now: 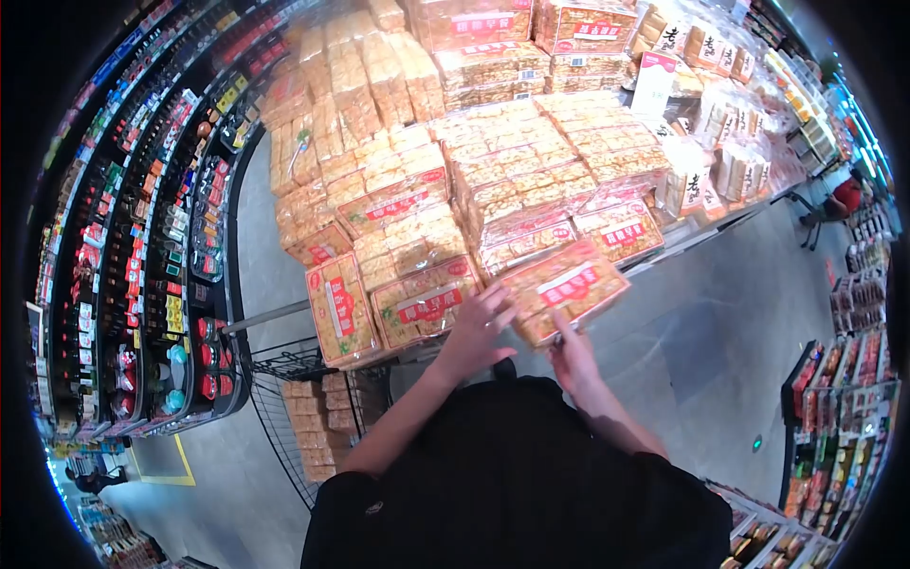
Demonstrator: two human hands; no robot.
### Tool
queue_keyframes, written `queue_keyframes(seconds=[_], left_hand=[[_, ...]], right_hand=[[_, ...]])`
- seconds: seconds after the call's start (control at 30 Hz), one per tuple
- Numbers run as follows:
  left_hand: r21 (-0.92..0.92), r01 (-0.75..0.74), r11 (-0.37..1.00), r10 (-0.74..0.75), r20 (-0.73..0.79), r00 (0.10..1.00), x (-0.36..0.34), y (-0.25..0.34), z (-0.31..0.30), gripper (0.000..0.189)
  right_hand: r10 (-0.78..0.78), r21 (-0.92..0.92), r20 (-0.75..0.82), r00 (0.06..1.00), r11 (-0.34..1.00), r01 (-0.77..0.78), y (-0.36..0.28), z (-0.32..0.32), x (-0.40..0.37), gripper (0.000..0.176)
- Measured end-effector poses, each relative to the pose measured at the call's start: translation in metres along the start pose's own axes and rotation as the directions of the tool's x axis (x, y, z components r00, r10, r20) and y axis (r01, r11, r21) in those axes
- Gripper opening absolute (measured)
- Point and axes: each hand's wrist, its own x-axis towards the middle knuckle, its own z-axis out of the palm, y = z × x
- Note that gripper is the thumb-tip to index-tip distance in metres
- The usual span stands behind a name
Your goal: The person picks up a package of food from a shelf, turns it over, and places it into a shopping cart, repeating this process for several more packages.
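A wrapped snack pack [567, 287] with a red and white label is tilted at the front edge of the display. My right hand [572, 358] grips its lower near side, thumb on the front. To its left, my left hand [479, 332] has its fingers spread, the fingertips close to the pack's left end; contact there is unclear. Just beyond my left hand sits another labelled pack [427, 302], with an upright pack [338, 308] beside it. Rows of similar packs [517, 161] are stacked behind.
A wire cart [275, 398] holding several packs [313, 427] stands at lower left. Curved shelves [142, 237] line the left side. More shelves [844, 427] stand at right. White-bagged goods [687, 180] lie at the display's right end. A person [839, 201] is at far right.
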Motion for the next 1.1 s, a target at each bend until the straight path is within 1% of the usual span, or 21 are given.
queue_keyframes(seconds=[0.03, 0.07, 0.13, 0.17, 0.23, 0.27, 0.3, 0.33, 0.37, 0.4, 0.43, 0.5, 0.6, 0.63, 0.73, 0.77, 0.83, 0.87, 0.9, 1.0, 1.1], left_hand=[[-0.025, 0.026, 0.999, -0.027, -0.035, 0.999, -0.001, 0.002, 0.005, 0.077], [0.014, 0.035, 0.999, -0.034, -0.056, 0.998, -0.004, -0.001, 0.006, 0.077], [0.092, 0.067, 0.993, -0.058, -0.099, 0.993, -0.013, -0.009, 0.001, 0.079], [0.032, 0.143, 0.989, -0.138, -0.132, 0.982, -0.019, -0.011, -0.004, 0.077], [-0.093, 0.303, 0.948, -0.316, -0.180, 0.932, -0.026, -0.011, -0.025, 0.075], [-0.227, 0.388, 0.893, -0.431, -0.190, 0.882, -0.037, -0.017, -0.030, 0.074], [-0.356, 0.453, 0.818, -0.538, -0.192, 0.821, -0.047, -0.027, -0.035, 0.073], [-0.478, 0.497, 0.724, -0.635, -0.182, 0.750, -0.056, -0.033, -0.042, 0.073], [-0.543, 0.536, 0.647, -0.691, -0.121, 0.712, -0.060, -0.033, -0.057, 0.073], [-0.506, 0.541, 0.671, -0.675, -0.115, 0.729, -0.069, -0.038, -0.069, 0.074], [-0.469, 0.547, 0.694, -0.659, -0.105, 0.745, -0.076, -0.044, -0.082, 0.075], [-0.387, 0.537, 0.750, -0.607, -0.079, 0.791, -0.077, -0.043, -0.107, 0.080], [-0.128, 0.444, 0.887, -0.458, -0.113, 0.882, -0.095, -0.060, -0.117, 0.082], [-0.173, 0.501, 0.848, -0.522, -0.103, 0.847, -0.097, -0.058, -0.118, 0.077], [-0.379, 0.612, 0.694, -0.677, -0.052, 0.734, -0.099, -0.051, -0.114, 0.079], [-0.409, 0.626, 0.664, -0.709, -0.078, 0.701, -0.099, -0.048, -0.111, 0.080], [-0.469, 0.643, 0.605, -0.766, -0.123, 0.631, -0.098, -0.045, -0.106, 0.081], [-0.447, 0.660, 0.603, -0.771, -0.114, 0.627, -0.099, -0.044, -0.106, 0.080], [-0.424, 0.677, 0.602, -0.775, -0.106, 0.624, -0.099, -0.044, -0.105, 0.079], [-0.399, 0.713, 0.576, -0.798, -0.087, 0.596, -0.103, -0.048, -0.101, 0.077], [-0.426, 0.710, 0.561, -0.807, -0.087, 0.585, -0.107, -0.053, -0.096, 0.075]], right_hand=[[0.035, -0.019, 0.072, 0.997, 0.999, -0.034, 0.008, 0.003, -0.007, 0.047], [0.073, -0.040, 0.143, 0.987, 0.997, -0.068, 0.015, 0.007, -0.011, 0.048], [0.033, -0.052, 0.189, 0.982, 0.998, -0.024, 0.026, 0.025, -0.022, 0.041], [0.022, -0.061, 0.212, 0.977, 0.998, -0.009, 0.028, 0.030, -0.028, 0.038], [0.076, -0.172, 0.329, 0.941, 0.985, -0.020, 0.019, 0.034, -0.029, 0.038], [0.108, -0.225, 0.389, 0.915, 0.974, -0.019, 0.013, 0.036, -0.022, 0.037], [0.162, -0.317, 0.467, 0.869, 0.948, -0.006, 0.006, 0.032, -0.011, 0.044], [0.091, -0.351, 0.476, 0.875, 0.931, 0.094, 0.009, 0.021, 0.008, 0.050], [0.018, -0.381, 0.491, 0.871, 0.903, 0.196, 0.019, 0.008, 0.032, 0.056], [-0.053, -0.407, 0.508, 0.859, 0.865, 0.294, 0.024, 0.002, 0.047, 0.061], [-0.140, -0.509, 0.479, 0.867, 0.760, 0.404, 0.020, 0.006, 0.055, 0.068], [-0.324, -0.678, 0.458, 0.828, 0.475, 0.561, 0.013, 0.021, 0.070, 0.082], [-0.356, -0.583, 0.652, 0.669, 0.328, 0.743, 0.009, 0.045, 0.086, 0.095], [-0.312, -0.585, 0.698, 0.645, 0.271, 0.764, 0.008, 0.053, 0.094, 0.101], [-0.231, -0.466, 0.852, 0.471, 0.077, 0.881, 0.001, 0.078, 0.099, 0.104], [-0.229, -0.455, 0.845, 0.483, 0.168, 0.875, 0.008, 0.078, 0.106, 0.098], [-0.174, -0.497, 0.815, 0.553, 0.279, 0.821, 0.011, 0.083, 0.103, 0.092], [-0.145, -0.517, 0.798, 0.585, 0.332, 0.789, 0.011, 0.084, 0.103, 0.089], [-0.121, -0.552, 0.772, 0.624, 0.357, 0.753, 0.012, 0.083, 0.103, 0.087], [-0.185, -0.476, 0.822, 0.539, 0.298, 0.827, 0.020, 0.077, 0.113, 0.092], [-0.227, -0.453, 0.822, 0.522, 0.293, 0.842, 0.024, 0.077, 0.115, 0.089]])
